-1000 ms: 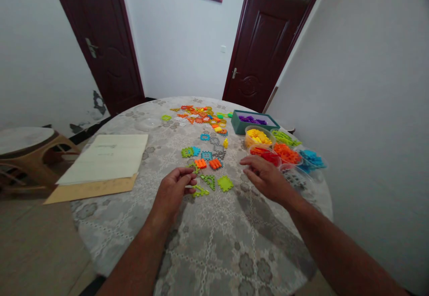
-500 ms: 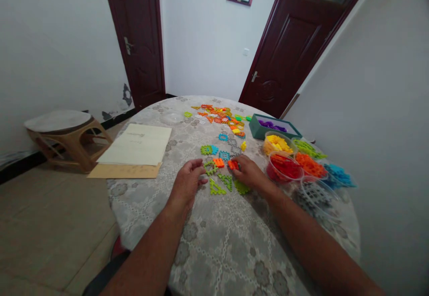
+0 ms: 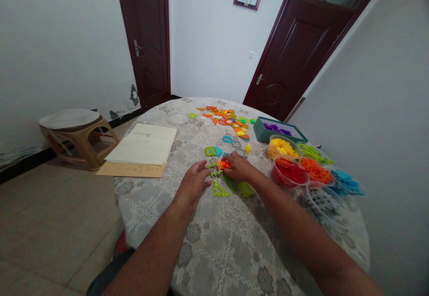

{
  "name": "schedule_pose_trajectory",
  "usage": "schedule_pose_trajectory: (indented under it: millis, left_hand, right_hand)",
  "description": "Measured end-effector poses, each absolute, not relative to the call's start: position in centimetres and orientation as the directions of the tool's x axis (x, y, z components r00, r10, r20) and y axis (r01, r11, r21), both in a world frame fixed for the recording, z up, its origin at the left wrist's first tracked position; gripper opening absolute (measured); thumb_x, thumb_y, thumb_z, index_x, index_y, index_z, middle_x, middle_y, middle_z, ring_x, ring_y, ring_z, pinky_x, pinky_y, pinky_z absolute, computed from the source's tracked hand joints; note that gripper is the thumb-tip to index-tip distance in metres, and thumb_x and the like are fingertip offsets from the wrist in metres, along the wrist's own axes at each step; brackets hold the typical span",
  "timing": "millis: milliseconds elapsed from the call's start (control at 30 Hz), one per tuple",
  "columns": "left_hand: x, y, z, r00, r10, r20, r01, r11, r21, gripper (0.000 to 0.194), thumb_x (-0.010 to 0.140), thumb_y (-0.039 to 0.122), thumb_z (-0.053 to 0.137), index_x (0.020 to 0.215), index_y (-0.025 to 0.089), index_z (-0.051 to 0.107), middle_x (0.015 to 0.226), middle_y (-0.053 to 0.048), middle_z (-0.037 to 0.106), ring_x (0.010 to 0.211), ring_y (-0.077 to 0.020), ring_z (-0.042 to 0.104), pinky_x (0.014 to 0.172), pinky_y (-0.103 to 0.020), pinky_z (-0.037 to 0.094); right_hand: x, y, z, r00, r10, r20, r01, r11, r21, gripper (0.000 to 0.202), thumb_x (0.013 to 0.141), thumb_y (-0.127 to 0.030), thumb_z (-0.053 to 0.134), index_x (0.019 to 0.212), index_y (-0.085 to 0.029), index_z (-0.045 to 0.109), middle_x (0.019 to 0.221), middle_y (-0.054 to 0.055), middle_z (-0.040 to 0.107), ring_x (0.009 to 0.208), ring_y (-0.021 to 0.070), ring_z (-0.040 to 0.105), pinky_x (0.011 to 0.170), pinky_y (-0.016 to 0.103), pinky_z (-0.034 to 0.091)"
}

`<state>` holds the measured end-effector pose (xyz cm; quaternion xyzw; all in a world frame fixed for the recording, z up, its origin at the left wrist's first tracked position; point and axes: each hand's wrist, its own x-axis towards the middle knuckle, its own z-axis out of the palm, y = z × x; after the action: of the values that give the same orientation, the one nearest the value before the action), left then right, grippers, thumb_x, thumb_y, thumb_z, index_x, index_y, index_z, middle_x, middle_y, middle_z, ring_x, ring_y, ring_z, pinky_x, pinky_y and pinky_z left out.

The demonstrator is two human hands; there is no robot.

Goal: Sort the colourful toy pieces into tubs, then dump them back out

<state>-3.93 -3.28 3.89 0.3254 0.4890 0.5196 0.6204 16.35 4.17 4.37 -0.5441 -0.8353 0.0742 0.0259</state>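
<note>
My left hand [image 3: 194, 182] rests on the table with its fingers apart, at the left edge of a green square frame piece [image 3: 215, 171]. My right hand [image 3: 239, 167] pinches an orange toothed building piece [image 3: 224, 164] beside that frame, and its fingers cover part of the piece. A green triangle piece [image 3: 220, 189] lies nearer to me. Another green triangle [image 3: 229, 182] is partly hidden under my right hand, with a round green piece [image 3: 246, 189] by the wrist. Beyond the hands are a green piece [image 3: 210, 151] and a blue piece [image 3: 227, 139].
Clear tubs of yellow [image 3: 283, 148], red [image 3: 288, 171], orange [image 3: 317, 171], blue [image 3: 346, 182] and grey pieces [image 3: 321, 201] stand at the right. Behind them is a green box [image 3: 262, 133] with purple pieces. Mixed pieces [image 3: 221, 115] lie at the back, paper sheets [image 3: 142, 144] at the left.
My right hand has moved left, bringing a red-orange piece over to the orange one beside the green frame. My left hand has barely moved; the view has shifted slightly.
</note>
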Motion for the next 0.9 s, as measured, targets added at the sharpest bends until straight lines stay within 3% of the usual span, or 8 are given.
schedule_pose_trajectory:
  millis: [233,533,667,767,900]
  left_hand:
    - [-3.9,-3.4,4.3,-0.031,0.961,-0.275,-0.345,0.248,0.905,0.052,0.077,0.025,0.076,0.127,0.016,0.069,0.143,-0.019,0.061,0.124,-0.0286,0.062,0.079,-0.03,0.057]
    - [-4.4,-2.3,3.8,-0.012,0.957,-0.29,-0.327,0.27,0.905,0.044,0.076,0.023,0.08,0.119,0.016,0.072,0.132,-0.015,0.069,0.115,-0.0252,0.068,0.075,-0.028,0.063]
    - [-4.4,-2.3,4.1,-0.026,0.954,-0.298,-0.329,0.274,0.904,0.033,0.075,0.019,0.08,0.108,0.017,0.075,0.126,-0.013,0.071,0.111,-0.0237,0.069,0.072,-0.025,0.065]
    - [-4.3,-2.5,4.4,-0.037,0.949,-0.314,-0.316,0.287,0.904,0.029,0.075,0.019,0.079,0.104,0.018,0.075,0.125,-0.012,0.071,0.109,-0.023,0.07,0.07,-0.024,0.065]
    - [-4.3,-2.5,4.5,-0.054,0.947,-0.317,-0.309,0.286,0.907,0.03,0.072,0.02,0.081,0.102,0.017,0.075,0.126,-0.012,0.071,0.108,-0.0237,0.07,0.069,-0.024,0.066]
  right_hand:
    - [16.5,2.8,4.4,-0.376,0.924,0.066,0.899,0.381,-0.217,0.027,0.097,-0.029,0.065,0.119,-0.015,0.066,0.119,0.013,0.059,0.107,0.0229,0.06,0.094,0.031,0.047]
    - [21.0,-2.0,7.6,-0.275,0.931,0.241,0.804,0.36,-0.474,0.033,0.091,-0.027,0.075,0.122,-0.019,0.067,0.119,0.009,0.069,0.111,0.0225,0.064,0.099,0.035,0.049]
    - [26.8,-5.7,10.9,-0.118,0.949,0.294,0.818,0.26,-0.512,0.03,0.095,-0.031,0.07,0.123,-0.022,0.068,0.122,0.008,0.071,0.112,0.0224,0.066,0.1,0.037,0.05]
    - [33.7,-7.1,13.2,0.098,0.919,0.382,0.858,0.117,-0.501,0.036,0.092,-0.037,0.07,0.126,-0.023,0.07,0.123,0.008,0.072,0.11,0.0238,0.067,0.099,0.04,0.052]
    - [42.8,-6.7,15.4,0.342,0.89,0.303,0.822,-0.127,-0.555,0.04,0.09,-0.042,0.069,0.122,-0.017,0.072,0.089,0.004,0.074,0.075,0.0179,0.066,0.07,0.028,0.053]
